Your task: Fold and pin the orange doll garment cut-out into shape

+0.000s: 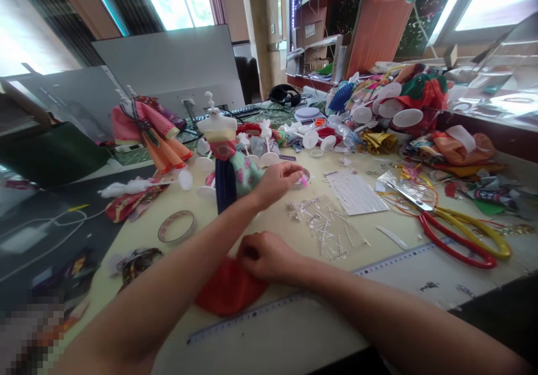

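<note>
Head view. The left hand (275,184) is nearest a small ring (306,177), its fingers curved over the ring and hiding part of a pink scrap (302,181); whether they grip cannot be told. The right hand (267,257) has its fingers curled closed on one red fabric piece (229,288), fingertips hidden. Nearby: two miniature hanbok dress forms (222,156) (147,128), one tape roll (176,226), one pair of scissors (454,229).

Here are 2 hands, 1 left hand (275,183) and 1 right hand (267,257), with 1 red cloth (229,288), 2 hanbok dresses on stands, 1 pink hanbok dress (149,134) and 1 blue hanbok dress (225,179), 1 pair of scissors (454,229), 1 tape roll (176,226) and 1 ruler (252,314).
</note>
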The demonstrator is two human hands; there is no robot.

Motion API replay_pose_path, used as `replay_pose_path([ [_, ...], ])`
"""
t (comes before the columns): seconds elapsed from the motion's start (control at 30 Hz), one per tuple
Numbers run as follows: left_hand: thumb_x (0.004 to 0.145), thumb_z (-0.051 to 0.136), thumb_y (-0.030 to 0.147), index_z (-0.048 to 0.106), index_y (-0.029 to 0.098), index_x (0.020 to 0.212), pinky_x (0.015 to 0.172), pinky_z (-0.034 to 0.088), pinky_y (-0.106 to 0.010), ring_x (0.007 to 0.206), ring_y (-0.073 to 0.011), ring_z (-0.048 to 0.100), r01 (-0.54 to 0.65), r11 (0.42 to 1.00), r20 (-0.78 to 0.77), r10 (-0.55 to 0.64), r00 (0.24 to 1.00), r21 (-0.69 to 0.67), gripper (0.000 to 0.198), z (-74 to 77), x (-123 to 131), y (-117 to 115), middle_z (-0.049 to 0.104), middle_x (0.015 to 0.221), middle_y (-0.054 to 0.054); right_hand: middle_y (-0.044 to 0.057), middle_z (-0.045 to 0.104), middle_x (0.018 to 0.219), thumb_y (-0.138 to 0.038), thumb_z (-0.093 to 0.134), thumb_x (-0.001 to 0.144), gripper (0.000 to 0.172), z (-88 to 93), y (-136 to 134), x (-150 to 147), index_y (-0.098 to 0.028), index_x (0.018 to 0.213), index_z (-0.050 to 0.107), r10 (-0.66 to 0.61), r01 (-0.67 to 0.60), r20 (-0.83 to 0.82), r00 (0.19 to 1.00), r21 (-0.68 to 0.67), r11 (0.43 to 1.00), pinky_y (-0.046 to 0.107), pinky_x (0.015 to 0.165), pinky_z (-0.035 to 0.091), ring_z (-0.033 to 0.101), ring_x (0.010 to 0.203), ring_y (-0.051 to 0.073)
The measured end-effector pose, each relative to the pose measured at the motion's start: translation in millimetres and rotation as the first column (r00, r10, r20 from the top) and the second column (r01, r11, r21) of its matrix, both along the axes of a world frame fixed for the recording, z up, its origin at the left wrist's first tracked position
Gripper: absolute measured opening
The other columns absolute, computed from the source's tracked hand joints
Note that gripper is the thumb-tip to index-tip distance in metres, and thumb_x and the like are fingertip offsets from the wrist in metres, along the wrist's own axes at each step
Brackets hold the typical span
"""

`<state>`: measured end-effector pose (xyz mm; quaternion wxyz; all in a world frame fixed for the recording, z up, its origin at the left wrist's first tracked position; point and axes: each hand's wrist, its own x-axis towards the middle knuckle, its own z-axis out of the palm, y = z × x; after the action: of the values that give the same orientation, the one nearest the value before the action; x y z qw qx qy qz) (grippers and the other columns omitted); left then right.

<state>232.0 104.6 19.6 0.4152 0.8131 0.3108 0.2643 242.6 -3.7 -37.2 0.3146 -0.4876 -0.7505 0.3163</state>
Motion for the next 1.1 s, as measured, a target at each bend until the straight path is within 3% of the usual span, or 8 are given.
replay_pose_path([
  [0.13,0.083,0.057,0.024,0.064,0.014,0.103,0.087,0.047,-0.028,0.099,-0.0168,0.061,0.139,0.988,0.084,-0.133,0.987,-0.064,0.023,29.1,-51,-40,0.068,0.104,-0.007,0.001,0.064,0.069,-0.012,0.050,0.071,0.013,2.9,-2,3,-0.017,0.073,0.062,-0.010,0.006,-0.082,0.997,-0.046,0.999,0.022,0.057,0.040,0.054,0.062,0.012],
  [0.2,0.084,0.056,0.028,0.064,0.017,0.103,0.087,0.047,-0.029,0.100,-0.0181,0.061,0.076,0.996,0.068,-0.073,0.995,-0.051,0.023,32.0,-84,-56,0.068,0.104,-0.006,0.000,0.063,0.067,-0.011,0.050,0.071,0.012,5.6,-4,4,-0.017,0.071,0.061,-0.016,0.009,-0.113,0.993,-0.063,0.998,0.022,0.056,0.040,0.053,0.061,0.011],
  [0.33,0.086,0.054,0.031,0.062,0.019,0.105,0.087,0.047,-0.029,0.099,-0.0184,0.060,-0.156,0.985,0.119,0.164,0.979,-0.075,0.024,10.8,-138,-75,0.067,0.104,-0.005,-0.001,0.060,0.066,-0.008,0.049,0.070,0.014,10.7,-6,7,-0.016,0.072,0.061,0.010,-0.021,-0.152,0.988,-0.072,0.997,0.021,0.055,0.039,0.051,0.060,0.010],
  [0.43,0.086,0.053,0.033,0.055,0.019,0.116,0.092,0.044,-0.031,0.107,-0.0202,0.056,-0.123,0.956,0.087,0.151,0.985,-0.264,0.033,-12.6,-161,-80,0.064,0.112,-0.007,-0.002,0.058,0.064,-0.006,0.048,0.070,0.016,13.0,-6,8,-0.015,0.071,0.061,0.024,-0.044,-0.233,0.972,-0.082,0.996,0.019,0.053,0.037,0.048,0.058,0.008],
  [0.53,0.084,0.056,0.035,0.052,0.018,0.119,0.087,0.046,-0.031,0.101,-0.0203,0.058,-0.075,0.924,0.045,0.099,0.994,-0.375,0.039,-28.2,-169,-81,0.063,0.109,-0.008,-0.003,0.056,0.063,-0.008,0.049,0.071,0.015,14.0,-5,9,-0.015,0.071,0.061,0.023,-0.050,-0.272,0.962,-0.093,0.994,0.019,0.053,0.036,0.046,0.057,0.008],
  [0.8,0.079,0.059,0.035,0.061,0.015,0.093,0.061,0.043,-0.023,0.070,-0.0141,0.055,-0.125,0.944,-0.097,0.099,0.990,-0.305,0.025,-33.8,-168,-79,0.061,0.079,-0.003,-0.001,0.059,0.067,-0.012,0.049,0.075,0.013,13.9,-5,8,-0.016,0.075,0.061,-0.014,-0.008,-0.199,0.980,-0.108,0.994,0.020,0.053,0.037,0.050,0.061,0.010],
  [0.93,0.081,0.056,0.034,0.061,0.014,0.077,0.061,0.042,-0.023,0.069,-0.0137,0.055,-0.126,0.938,-0.071,0.109,0.992,-0.323,0.021,-33.4,-168,-82,0.061,0.073,-0.002,-0.002,0.060,0.068,-0.013,0.051,0.076,0.012,21.5,-8,10,-0.017,0.077,0.062,0.016,-0.027,-0.118,0.993,-0.095,0.995,0.020,0.054,0.038,0.051,0.061,0.010],
  [1.1,0.082,0.054,0.030,0.063,0.016,0.082,0.071,0.045,-0.027,0.079,-0.0167,0.058,-0.067,0.961,-0.083,0.046,0.995,-0.267,0.017,-32.7,-173,-91,0.065,0.085,-0.005,0.000,0.064,0.072,-0.025,0.055,0.082,0.012,37.3,-11,22,-0.020,0.082,0.065,0.099,-0.095,0.047,0.994,-0.073,0.993,0.022,0.058,0.040,0.054,0.064,0.011],
])
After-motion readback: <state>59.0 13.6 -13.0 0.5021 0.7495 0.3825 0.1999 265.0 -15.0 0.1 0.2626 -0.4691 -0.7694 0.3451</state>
